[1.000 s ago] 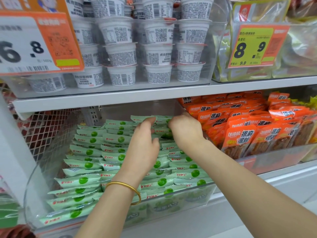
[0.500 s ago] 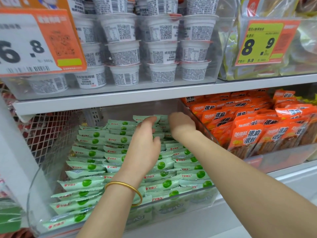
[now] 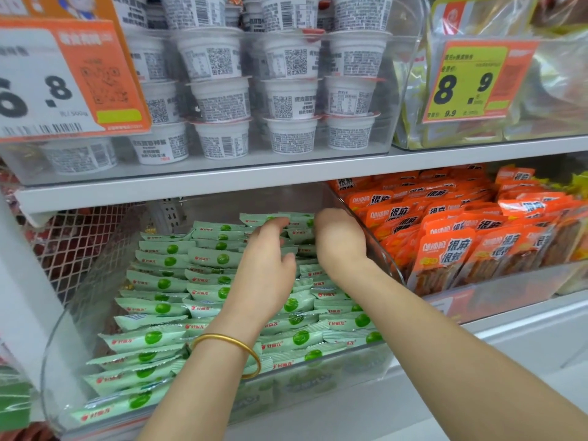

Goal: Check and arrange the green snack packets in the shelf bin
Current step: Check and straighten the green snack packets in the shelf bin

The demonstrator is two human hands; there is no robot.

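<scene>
Green snack packets (image 3: 165,283), pale green with a dark green dot, in overlapping rows inside a clear shelf bin (image 3: 60,361) filling the lower left and centre of the frame, below the shelf board (image 3: 222,181). Left hand (image 3: 265,275) reaching in from the bottom centre, a gold bangle (image 3: 237,345) round its wrist, palm down over the middle rows; fingers (image 3: 273,224) curled at the rear of the bin, tips touching the top packet (image 3: 254,218) of the back stack, thumb spread to the side. Whether pinching that packet or merely resting on it: cannot tell. Right hand (image 3: 340,240) entering from the lower right, just beside the left one, pressed against the bin's right wall at the back; knuckles bent, fingertips hidden among the rear packets, so grip there also unclear. To the right, orange snack packets (image 3: 445,246) standing in a neighbouring clear bin. Above the shelf board, stacked white cups (image 3: 222,100) with printed codes in the upper centre, an orange price tag (image 3: 63,81) at upper left, and a yellow price tag (image 3: 467,81) at upper right.
</scene>
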